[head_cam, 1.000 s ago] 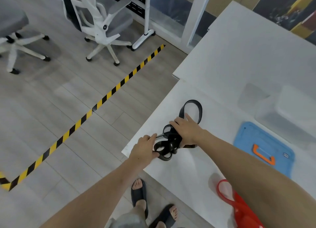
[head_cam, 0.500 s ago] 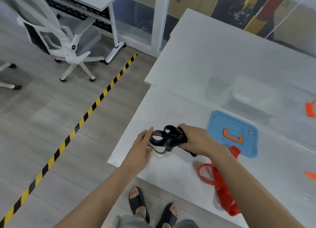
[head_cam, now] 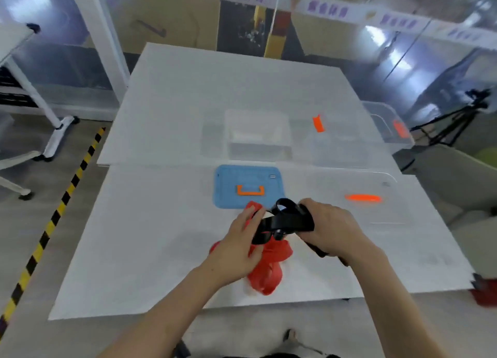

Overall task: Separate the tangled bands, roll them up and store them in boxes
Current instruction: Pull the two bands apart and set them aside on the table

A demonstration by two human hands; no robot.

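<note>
- Black band (head_cam: 285, 224) sits bunched between your two hands, lifted above the table (head_cam: 150, 236) near its front middle, directly over the red band (head_cam: 269, 266).
- Your right hand (head_cam: 326, 230) is closed around the black band's bulk; that grip likely keeps the turns from springing loose while you roll.
- Your left hand (head_cam: 239, 246) has its fingers fairly straight and pressed against the band's loose end at 9 o'clock of the bundle; you seem to be feeding or steadying it, not clamping.
- The red band lies slack on the table under your hands, one loop reaching toward 12 o'clock and touching the blue lid (head_cam: 248, 187); it looks set aside for its own turn.
- The clear box (head_cam: 258, 134) stands open at 12 o'clock, beyond the blue lid, so the roll has a short trip there.
- A second clear box (head_cam: 347, 145) with an orange latch (head_cam: 318, 123) stands at 1 o'clock; a clear lid (head_cam: 376, 204) lies at 2 o'clock.
- Purple signs (head_cam: 326, 8) with light lettering hang on the far glass; the writing is too blurred to read. No brand shows on bands or boxes.
</note>
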